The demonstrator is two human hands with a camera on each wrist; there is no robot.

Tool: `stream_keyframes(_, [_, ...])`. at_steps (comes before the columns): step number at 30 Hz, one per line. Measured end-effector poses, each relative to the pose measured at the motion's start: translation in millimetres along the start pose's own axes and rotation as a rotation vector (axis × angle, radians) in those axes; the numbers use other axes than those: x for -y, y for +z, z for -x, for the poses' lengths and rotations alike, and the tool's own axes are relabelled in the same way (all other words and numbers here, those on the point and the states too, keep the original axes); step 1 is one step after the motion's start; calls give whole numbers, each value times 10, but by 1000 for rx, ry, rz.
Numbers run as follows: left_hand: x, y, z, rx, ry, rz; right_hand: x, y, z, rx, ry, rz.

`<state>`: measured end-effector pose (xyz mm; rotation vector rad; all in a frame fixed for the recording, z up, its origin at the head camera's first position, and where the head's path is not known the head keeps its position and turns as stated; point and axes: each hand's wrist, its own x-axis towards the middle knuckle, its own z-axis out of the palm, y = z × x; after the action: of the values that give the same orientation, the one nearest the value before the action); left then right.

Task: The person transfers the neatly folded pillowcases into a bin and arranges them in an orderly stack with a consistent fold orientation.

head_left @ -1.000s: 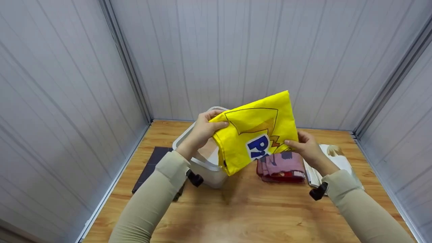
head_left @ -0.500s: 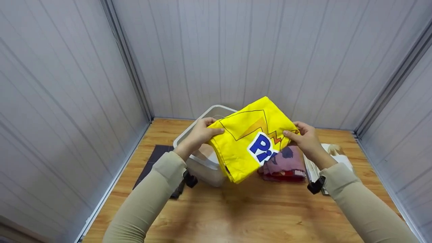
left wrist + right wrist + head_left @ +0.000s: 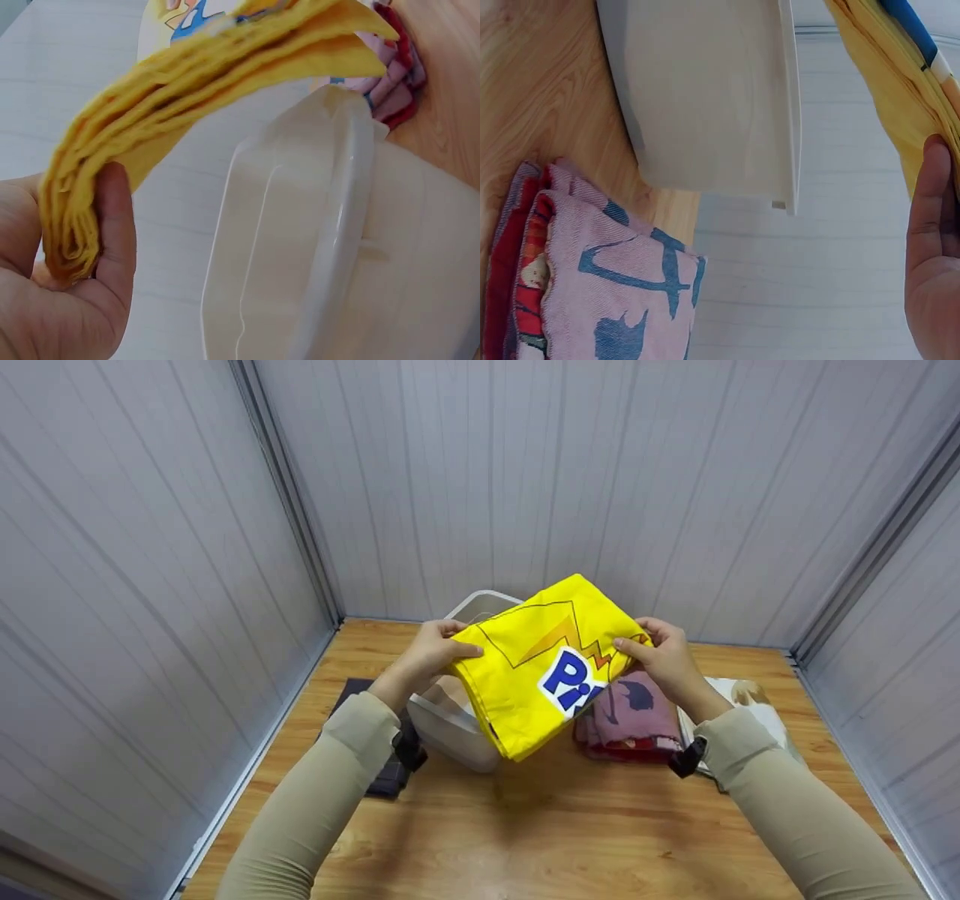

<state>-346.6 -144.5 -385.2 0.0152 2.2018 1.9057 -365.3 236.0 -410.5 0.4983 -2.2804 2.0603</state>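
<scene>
A folded yellow cloth (image 3: 517, 675) with blue "Pi" lettering and an orange zigzag print is held up between both hands. My left hand (image 3: 431, 654) pinches its left end, thumb on top. At the other end my right hand (image 3: 667, 656) grips the right corner the same way. In the left wrist view several stacked layers of the yellow cloth (image 3: 150, 112) show, bent in a curve above the left hand (image 3: 75, 292). Below and behind the cloth stands a white plastic bin (image 3: 457, 735), partly covered by it in the head view.
A folded pink and red cloth (image 3: 637, 709) lies right of the bin on the wooden surface (image 3: 525, 840). Farther right is a white folded cloth (image 3: 750, 709), partly behind the right forearm. A dark folded cloth (image 3: 386, 780) lies left of the bin. Pale panel walls (image 3: 510, 487) enclose the surface.
The yellow cloth has come down and turned, its right side dropping, then shifted slightly left with both hands. Both hands keep their hold on it.
</scene>
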Motion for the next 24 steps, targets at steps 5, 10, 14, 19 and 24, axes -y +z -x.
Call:
stream_keyframes(5, [3,-81,21,-36,11,-15,45,47,-60,-8,13,34])
stream_keyframes(10, [-1,-142,16,-69,35,-36,92,81,-128,-18,31,40])
stream_keyframes(14, [10,-186,12,-106,29,-61,118,111,-166,-17,45,35])
stream_keyframes(19, [32,-250,2,-130,21,-19,135,154,-218,-17,46,33])
stream_keyframes(24, [32,-309,13,-156,7,3,143,205,-277,-25,36,31])
